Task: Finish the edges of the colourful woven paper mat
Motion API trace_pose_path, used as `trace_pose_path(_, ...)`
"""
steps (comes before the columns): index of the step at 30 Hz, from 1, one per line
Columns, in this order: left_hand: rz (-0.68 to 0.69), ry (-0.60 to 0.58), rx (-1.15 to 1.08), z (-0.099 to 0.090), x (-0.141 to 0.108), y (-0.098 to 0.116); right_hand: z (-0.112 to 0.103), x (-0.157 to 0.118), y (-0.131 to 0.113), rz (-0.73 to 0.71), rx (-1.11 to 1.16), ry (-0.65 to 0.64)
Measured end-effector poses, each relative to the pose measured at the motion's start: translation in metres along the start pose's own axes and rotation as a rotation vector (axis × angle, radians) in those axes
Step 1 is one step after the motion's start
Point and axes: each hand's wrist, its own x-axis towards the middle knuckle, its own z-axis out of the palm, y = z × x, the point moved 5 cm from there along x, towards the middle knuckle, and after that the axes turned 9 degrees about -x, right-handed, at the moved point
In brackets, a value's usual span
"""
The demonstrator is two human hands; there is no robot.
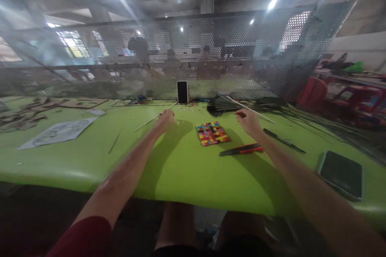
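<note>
My left hand (pixel 165 120) is over the table left of centre, its fingers closed around a thin pale stick (pixel 146 124) that sticks out on both sides. To the right, my right hand (pixel 249 121) hovers with fingers curled together; what they pinch, if anything, is too small to make out. Just behind it a second pale stick (pixel 262 116) lies slanted, one end over a bundle of dark strips (pixel 224 104). Between my hands lies a small colourful woven square (pixel 212 133). A black and orange utility knife (pixel 239 150) rests nearer me, beside my right forearm.
On the green table (pixel 187 168), a black pen (pixel 283 140) and a dark phone (pixel 340 174) lie at right. Another phone (pixel 182 92) stands upright against the perforated screen (pixel 193 56). A printed sheet (pixel 57 132) and brown scraps (pixel 39 108) lie at left.
</note>
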Motion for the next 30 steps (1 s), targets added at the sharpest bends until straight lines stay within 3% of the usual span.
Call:
trace_pose_path(5, -0.028, 0.070, -0.291, -0.010, -0.002, 0.004, -0.003, 0.001, -0.001, -0.002, 0.016, 0.016)
trace_pose_path(9, -0.040, 0.045, -0.564, -0.012, -0.007, 0.029, 0.001, -0.004, -0.017, -0.037, 0.043, 0.016)
trace_pose_path(12, -0.016, -0.081, -0.839, -0.007, -0.018, 0.062, 0.006, -0.013, -0.040, -0.094, 0.083, -0.021)
trace_pose_path(16, -0.088, -0.377, -1.295, 0.010, -0.044, 0.106, 0.019, -0.033, -0.078, -0.181, 0.225, -0.169)
trace_pose_path(19, -0.131, -0.493, -1.308, 0.026, -0.061, 0.127, 0.029, -0.047, -0.099, -0.188, 0.305, -0.269)
trace_pose_path(22, -0.114, -0.560, -1.256, 0.040, -0.073, 0.140, 0.034, -0.055, -0.109, -0.213, 0.281, -0.274)
trace_pose_path(30, -0.100, -0.589, -1.211, 0.050, -0.079, 0.143, 0.034, -0.060, -0.109, -0.243, 0.221, -0.280)
